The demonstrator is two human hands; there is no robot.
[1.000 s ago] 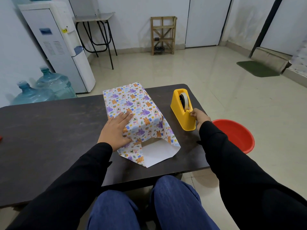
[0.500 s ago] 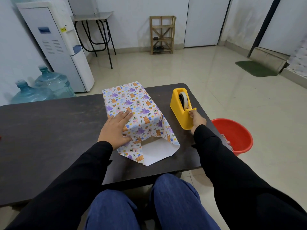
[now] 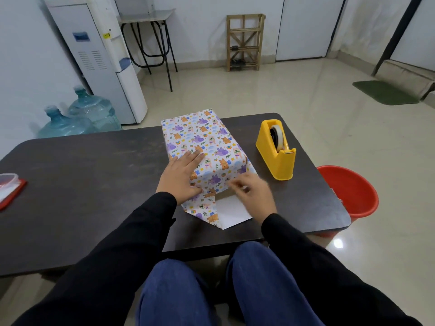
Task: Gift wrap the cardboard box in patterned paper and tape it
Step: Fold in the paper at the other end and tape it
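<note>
The box wrapped in cartoon-patterned paper (image 3: 200,142) lies lengthwise on the dark table (image 3: 94,184). At its near end the paper is unfolded, and a flap (image 3: 231,211) lies flat with its white underside up. My left hand (image 3: 181,175) presses flat on the box's near left top, fingers straight. My right hand (image 3: 251,196), blurred, is at the near top edge of the box with fingertips pinched together, apparently on a clear strip of tape that I can hardly see. The yellow tape dispenser (image 3: 276,158) stands to the right of the box.
A red bucket (image 3: 348,191) sits on the floor beside the table's right end. A red-lidded plastic container (image 3: 9,189) lies at the table's left edge. Water bottles (image 3: 77,118) and a water cooler (image 3: 98,60) stand behind the table on the left.
My right hand has left the dispenser's cutter and moved left to the box's near top edge. The left hand has kept pressing on the box.
</note>
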